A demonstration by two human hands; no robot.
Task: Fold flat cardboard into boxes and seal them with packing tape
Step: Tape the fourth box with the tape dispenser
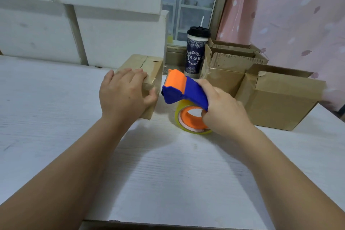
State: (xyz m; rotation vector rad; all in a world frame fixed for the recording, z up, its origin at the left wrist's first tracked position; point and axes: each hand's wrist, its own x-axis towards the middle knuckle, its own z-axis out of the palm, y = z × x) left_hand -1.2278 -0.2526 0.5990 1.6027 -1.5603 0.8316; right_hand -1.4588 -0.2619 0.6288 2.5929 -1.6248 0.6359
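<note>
A small closed cardboard box [149,67] stands on the white table [168,173], its top flaps meeting in a seam. My left hand [123,93] lies over its near top edge, fingers across the top and thumb down the right side, holding it. Just right of the box, my right hand [224,110] grips a blue and orange tape dispenser [183,89] loaded with a roll of clear tape [192,119]. The dispenser's orange head points toward the box's right side, a small gap apart.
Several open-topped cardboard boxes [276,99] stand at the right rear. A dark lidded tumbler [196,52] sits by the window sill. White foam blocks [74,15] stack behind the table at left. A pink curtain [298,15] hangs at right.
</note>
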